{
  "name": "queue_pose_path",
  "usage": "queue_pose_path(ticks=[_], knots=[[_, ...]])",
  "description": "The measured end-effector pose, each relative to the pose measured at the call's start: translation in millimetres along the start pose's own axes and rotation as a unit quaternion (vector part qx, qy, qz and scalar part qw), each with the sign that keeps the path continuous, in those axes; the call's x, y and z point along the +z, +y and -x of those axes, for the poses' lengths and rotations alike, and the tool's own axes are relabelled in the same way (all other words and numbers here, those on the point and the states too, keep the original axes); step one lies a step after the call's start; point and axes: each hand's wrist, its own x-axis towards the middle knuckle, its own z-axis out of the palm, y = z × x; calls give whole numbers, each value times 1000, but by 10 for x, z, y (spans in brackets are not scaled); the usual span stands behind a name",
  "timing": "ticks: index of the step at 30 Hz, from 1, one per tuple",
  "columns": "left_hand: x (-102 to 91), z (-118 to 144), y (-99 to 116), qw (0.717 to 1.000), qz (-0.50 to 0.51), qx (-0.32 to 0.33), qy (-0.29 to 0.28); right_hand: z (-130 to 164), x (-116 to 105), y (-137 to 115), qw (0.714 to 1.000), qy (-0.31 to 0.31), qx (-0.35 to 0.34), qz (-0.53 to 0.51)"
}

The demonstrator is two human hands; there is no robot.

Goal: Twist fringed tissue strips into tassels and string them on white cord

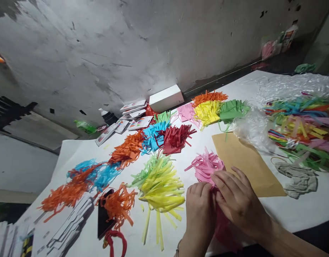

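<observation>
Pink fringed tissue paper [205, 164] lies on the white table, its cut strips fanning away from me. At its near end, my left hand [200, 210] is closed with fingers curled down onto the pink paper. Beside it, my right hand [237, 200] pinches the same paper, the two hands touching. A darker pink length trails below them toward the table's front edge. What exactly lies between the fingertips is hidden. To the left rests a yellow fringed bundle [163, 185], with a pale green one [150, 167] behind it.
A brown envelope [250, 167] lies right of my hands, near a crumpled grey cloth [298, 178]. Bagged colourful fringe [300, 125] sits far right. Orange fringe [118, 203] partly covers a phone [102, 221]. A white box [166, 98] stands by the wall.
</observation>
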Motion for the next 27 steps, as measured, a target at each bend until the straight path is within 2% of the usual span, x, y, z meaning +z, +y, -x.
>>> queue_pose_path(ticks=[5, 8, 11, 13, 15, 17, 19, 23, 27], knots=[[26, 19, -14, 1000, -17, 12, -20, -22, -1, 8, 1000, 4, 3, -3], [6, 8, -83, 999, -19, 27, -40, -17, -19, 51, 998, -35, 1, -59], [-27, -36, -180, 998, -10, 40, -46, -43, -91, 143, 987, -92, 35, -129], [-47, -70, -230, 997, 2, 62, -36, -91, -170, 212, 963, -152, 88, -203], [-63, -95, -251, 995, 9, 94, -20, -151, -251, 265, 920, -210, 162, -288], [-78, -105, -238, 992, 2, 123, -3, -199, -307, 289, 888, -233, 215, -333], [-98, -105, -202, 988, 0, 152, 2, -215, -327, 280, 879, -229, 238, -343], [-157, -121, -133, 981, 53, 184, 20, -165, -296, 214, 883, -204, 244, -346], [-245, -146, -136, 979, 79, 184, 39, -87, -267, 204, 915, -128, 236, -301]])
